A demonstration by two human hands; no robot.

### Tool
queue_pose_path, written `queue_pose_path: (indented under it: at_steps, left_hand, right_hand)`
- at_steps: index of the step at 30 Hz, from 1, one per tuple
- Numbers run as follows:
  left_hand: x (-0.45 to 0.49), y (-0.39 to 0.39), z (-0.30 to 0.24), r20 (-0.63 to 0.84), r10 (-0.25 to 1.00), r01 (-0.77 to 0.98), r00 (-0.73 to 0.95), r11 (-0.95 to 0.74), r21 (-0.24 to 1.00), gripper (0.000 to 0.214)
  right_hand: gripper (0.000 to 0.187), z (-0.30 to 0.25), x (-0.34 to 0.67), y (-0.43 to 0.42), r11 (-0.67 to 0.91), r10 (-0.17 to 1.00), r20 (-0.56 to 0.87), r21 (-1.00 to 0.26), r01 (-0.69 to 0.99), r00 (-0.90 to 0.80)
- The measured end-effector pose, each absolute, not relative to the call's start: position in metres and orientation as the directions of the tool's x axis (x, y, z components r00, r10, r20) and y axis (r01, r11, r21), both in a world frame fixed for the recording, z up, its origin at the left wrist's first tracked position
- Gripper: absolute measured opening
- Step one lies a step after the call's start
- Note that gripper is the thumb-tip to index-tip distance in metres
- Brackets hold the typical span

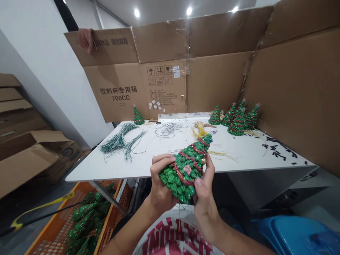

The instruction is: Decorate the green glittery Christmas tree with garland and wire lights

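Observation:
I hold a small green glittery Christmas tree (186, 168) with a red garland, tilted with its tip pointing up and right over the table's front edge. My left hand (160, 184) wraps round its base from the left, fingers curled over the top. My right hand (205, 193) grips its right side, thumb pressed on the lower branches. A thin wire hangs below the tree's base.
The white table (239, 156) carries green wires (120, 141), a grey wire coil (170, 128), yellow strands (199, 130), black bits, one lone tree (138, 116) and several finished trees (236, 118). Cardboard walls (212, 81) surround it; another person's hand (86, 39) grips the top edge. An orange crate (58, 226) of trees sits lower left.

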State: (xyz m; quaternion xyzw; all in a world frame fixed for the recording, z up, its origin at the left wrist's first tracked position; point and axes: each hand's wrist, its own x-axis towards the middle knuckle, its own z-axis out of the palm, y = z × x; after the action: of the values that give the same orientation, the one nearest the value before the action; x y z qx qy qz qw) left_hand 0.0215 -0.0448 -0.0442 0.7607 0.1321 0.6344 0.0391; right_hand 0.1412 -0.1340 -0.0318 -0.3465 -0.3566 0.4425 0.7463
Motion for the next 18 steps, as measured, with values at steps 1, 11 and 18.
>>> queue_pose_path:
  at_steps: [1,11,18]
  left_hand:
    - [0.0213,-0.0450,-0.0442,0.956,0.241,0.153,0.165,-0.964,0.216,0.067]
    - [0.0209,-0.0472,-0.0447,0.956,0.231,0.171,0.184,-0.965,0.200,0.069]
    - [0.0196,-0.0501,-0.0419,0.949,0.248,0.113,0.197,-0.967,0.229,0.070]
  right_hand:
    - [0.076,-0.0313,0.1409,-0.1333,0.348,0.916,0.219,-0.851,-0.394,0.337]
    - [0.075,-0.0310,0.1404,-0.1307,0.342,0.922,0.234,-0.867,-0.362,0.309]
    - [0.075,-0.0353,0.1402,-0.1278,0.375,0.894,0.228,-0.852,-0.365,0.387]
